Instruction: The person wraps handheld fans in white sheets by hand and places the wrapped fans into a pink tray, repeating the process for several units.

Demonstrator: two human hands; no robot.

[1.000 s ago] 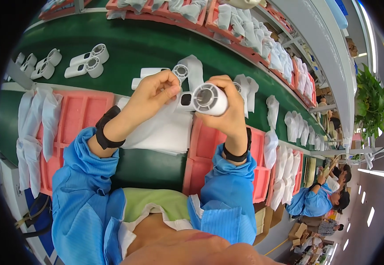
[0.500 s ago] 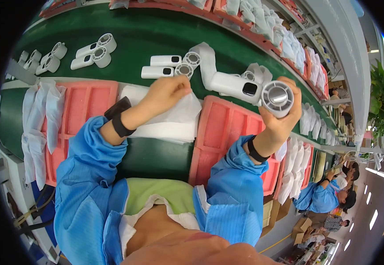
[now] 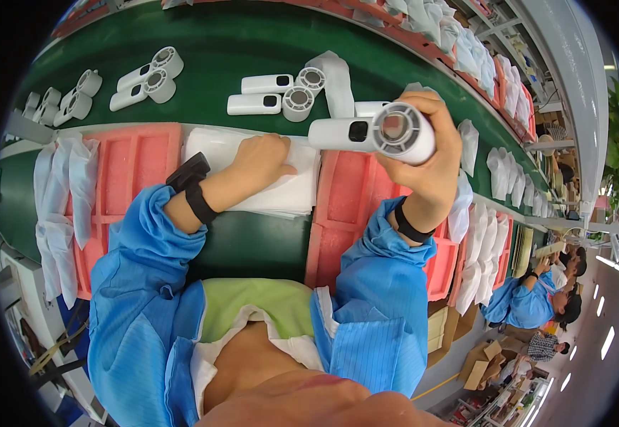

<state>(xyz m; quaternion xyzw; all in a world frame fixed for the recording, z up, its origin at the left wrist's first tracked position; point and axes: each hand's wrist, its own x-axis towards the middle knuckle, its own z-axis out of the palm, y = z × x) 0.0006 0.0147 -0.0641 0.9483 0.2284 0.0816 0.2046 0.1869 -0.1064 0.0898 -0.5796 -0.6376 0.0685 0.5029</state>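
My right hand (image 3: 430,142) grips a white handheld fan (image 3: 341,134) around its round head, the grille and its reflective centre facing up. The fan's handle, with a small black window, points left over the pink tray. My left hand (image 3: 261,162) rests on a stack of thin white sleeves (image 3: 213,146); its fingers are curled, with the tips hidden against the top sleeve. Beyond the stack, two white fans (image 3: 254,104) lie side by side on the green surface. A translucent white sleeve (image 3: 338,85) lies right of them, near another fan partly hidden behind my right hand.
Pink compartment trays (image 3: 331,249) flank the stack; the left tray holds wrapped items (image 3: 56,206). More fans (image 3: 145,78) lie in pairs at far left on the green worktop (image 3: 252,245). Wrapped items fill trays along the far edge. Co-workers (image 3: 526,299) work at the right.
My right hand has drawn the fan left and slightly up, turning its handle more level. The left hand has shifted down onto the sleeve stack. The fans on the worktop have moved slightly.
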